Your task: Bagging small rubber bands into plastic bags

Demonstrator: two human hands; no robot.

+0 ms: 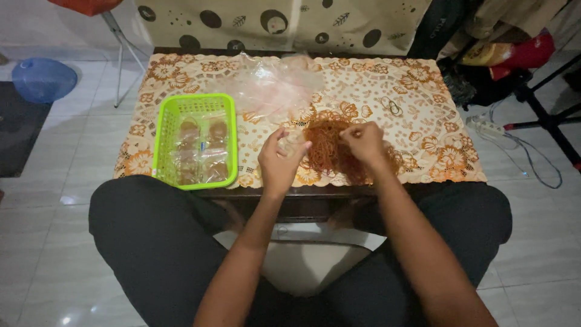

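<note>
My left hand [279, 161] is closed around a small clear plastic bag [295, 139], held just above the table's near edge. My right hand [363, 142] pinches a strand from a heap of thin orange-brown noodle-like strands [330, 148] that lies on the patterned orange-and-cream tablecloth [417, 85]. The two hands are close together, the bag's mouth facing the heap.
A green plastic basket [162, 139] at the left holds several filled clear packets. A pile of empty clear bags [269, 85] lies behind the hands. A few rubber bands [393, 108] rest at the right. Stand legs and cables are on the floor at the right.
</note>
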